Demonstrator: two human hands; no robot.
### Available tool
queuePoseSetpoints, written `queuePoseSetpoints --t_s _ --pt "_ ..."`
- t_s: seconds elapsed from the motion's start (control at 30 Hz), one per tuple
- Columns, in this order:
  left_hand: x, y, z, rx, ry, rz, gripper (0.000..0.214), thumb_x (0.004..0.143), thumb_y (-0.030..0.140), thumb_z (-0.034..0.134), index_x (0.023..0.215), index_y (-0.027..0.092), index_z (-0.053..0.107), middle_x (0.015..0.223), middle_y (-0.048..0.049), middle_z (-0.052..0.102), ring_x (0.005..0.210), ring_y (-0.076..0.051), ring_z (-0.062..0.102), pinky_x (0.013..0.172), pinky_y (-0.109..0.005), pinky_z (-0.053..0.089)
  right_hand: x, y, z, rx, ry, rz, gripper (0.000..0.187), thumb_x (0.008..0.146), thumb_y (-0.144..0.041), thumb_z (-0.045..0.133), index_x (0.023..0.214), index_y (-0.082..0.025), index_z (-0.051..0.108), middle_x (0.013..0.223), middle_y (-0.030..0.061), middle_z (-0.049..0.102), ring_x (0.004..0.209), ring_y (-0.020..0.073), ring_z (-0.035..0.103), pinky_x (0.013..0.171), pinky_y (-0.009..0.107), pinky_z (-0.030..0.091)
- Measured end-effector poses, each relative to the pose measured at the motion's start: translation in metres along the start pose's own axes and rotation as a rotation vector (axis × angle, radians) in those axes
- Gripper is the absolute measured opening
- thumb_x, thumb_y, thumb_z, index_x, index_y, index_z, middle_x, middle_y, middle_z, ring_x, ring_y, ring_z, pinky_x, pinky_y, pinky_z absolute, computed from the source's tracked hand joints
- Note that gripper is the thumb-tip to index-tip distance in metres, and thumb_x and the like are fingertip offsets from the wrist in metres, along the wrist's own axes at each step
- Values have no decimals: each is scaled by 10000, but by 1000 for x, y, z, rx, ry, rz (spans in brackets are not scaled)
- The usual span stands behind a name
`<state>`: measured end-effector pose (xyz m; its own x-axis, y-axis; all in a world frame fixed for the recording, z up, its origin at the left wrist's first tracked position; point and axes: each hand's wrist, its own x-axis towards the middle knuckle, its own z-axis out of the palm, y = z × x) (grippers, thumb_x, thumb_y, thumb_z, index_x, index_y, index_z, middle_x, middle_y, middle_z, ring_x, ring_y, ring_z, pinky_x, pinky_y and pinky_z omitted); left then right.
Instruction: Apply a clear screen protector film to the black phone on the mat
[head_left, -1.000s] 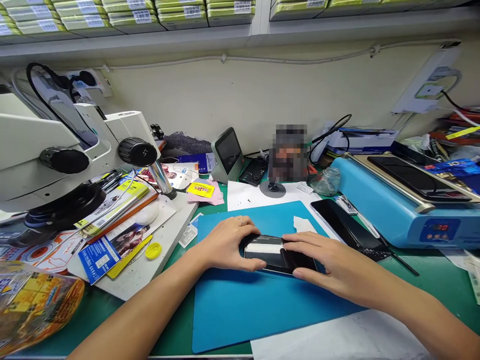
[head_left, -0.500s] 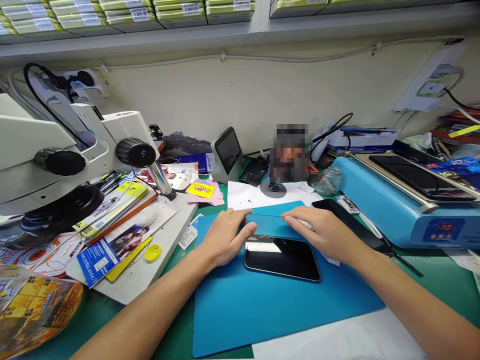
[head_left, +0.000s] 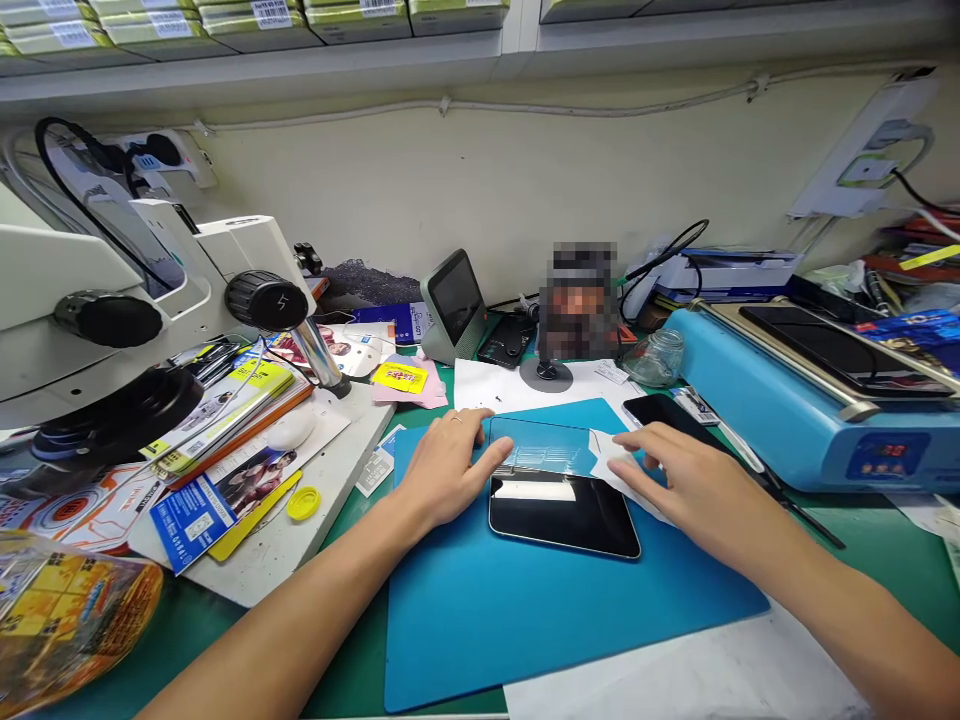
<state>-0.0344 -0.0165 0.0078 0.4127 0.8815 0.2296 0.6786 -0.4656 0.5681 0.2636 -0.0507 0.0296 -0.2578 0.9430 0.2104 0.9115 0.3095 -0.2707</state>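
My left hand [head_left: 450, 465] pinches the left end of a clear glass panel [head_left: 551, 445] with a thin dark edge, between thumb and fingers. The panel is held at the back of a blue mat [head_left: 480, 620]. At its right end, my right hand [head_left: 675, 475] holds a thin white tissue [head_left: 602, 455] between thumb and index finger, the other fingers loosely curled. Part of the tissue is hidden behind that hand. Just in front of the panel, a phone [head_left: 562, 515] with a glossy black screen lies flat on the mat, apart from both hands.
A microscope [head_left: 262, 300] stands at the left beside booklets and a yellow cap [head_left: 304, 503]. To the right are a blue heating machine [head_left: 780, 410] bearing a dark phone, another black phone [head_left: 664, 418] and a glass jar [head_left: 660, 358]. A small display [head_left: 455, 305] stands behind.
My right hand has shifted slightly right and down, off the panel's right edge, and more of the white tissue shows. The panel now shows a bright reflection. My left hand keeps its grip.
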Motion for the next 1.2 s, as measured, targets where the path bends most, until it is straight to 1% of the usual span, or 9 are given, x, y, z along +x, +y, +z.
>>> queuePoseSetpoints --t_s 0.07,0.2,0.43,0.57,0.7,0.87,1.0,1.1,1.2 --pt "0 3 -1 4 -16 21 350 1042 478 426 1133 198 615 945 -46 666 891 -244 613 791 -363 457 -7 1 2 -4 -59 35 446 964 -546 440 1072 -197 696 1000 110 702 803 255 688 659 386 537" --pt "-2 8 -3 7 -78 100 294 1023 412 470 876 211 628 842 -12 672 791 -203 619 725 -316 436 -8 6 8 8 -91 30 373 992 -464 378 871 -234 646 929 74 665 763 220 663 655 366 520" --pt "-3 6 -4 40 -120 125 270 1014 379 480 895 211 655 816 -8 707 757 -201 647 652 -293 405 -21 -10 0 43 -38 -6 390 1021 -487 340 864 -247 604 899 82 669 784 221 659 673 349 525" --pt "-3 6 -4 61 -145 120 245 991 308 472 885 222 676 837 -7 731 775 -211 671 638 -288 402 -45 -30 5 100 -34 -120 343 1030 -441 395 961 -256 676 1063 87 712 979 236 687 831 357 562" --pt "-3 6 -4 76 -156 116 259 960 240 449 887 226 698 852 -8 745 781 -218 684 629 -289 403 -59 -41 15 42 5 -119 372 1014 -451 451 1220 -258 694 1331 82 670 1221 283 635 1014 435 541" --pt "-2 6 -2 92 -164 120 265 942 220 456 936 230 721 873 -8 761 778 -220 693 636 -288 419 -66 -50 25 11 -77 -166 639 971 -549 504 1510 -206 478 1530 98 494 1380 341 497 1058 485 528" --pt "-2 6 -2 98 -166 123 254 934 210 466 933 232 719 963 -9 771 828 -222 704 664 -284 435 -79 -54 30 -22 -102 -199 762 946 -567 538 1580 -209 314 1577 103 388 1394 374 456 1046 523 523" --pt "-2 7 -2 105 -164 121 256 933 199 460 912 233 712 932 -3 768 804 -215 700 656 -282 430 -88 -55 33 -27 -86 -254 866 913 -572 590 1607 -222 208 1610 94 315 1411 380 426 1068 516 501" --pt "-1 7 0 117 -162 111 258 931 198 457 896 233 710 879 -4 761 771 -215 693 637 -279 419 -85 -55 36 -14 -105 -238 900 913 -576 590 1614 -227 148 1625 84 275 1426 374 401 1082 500 491"
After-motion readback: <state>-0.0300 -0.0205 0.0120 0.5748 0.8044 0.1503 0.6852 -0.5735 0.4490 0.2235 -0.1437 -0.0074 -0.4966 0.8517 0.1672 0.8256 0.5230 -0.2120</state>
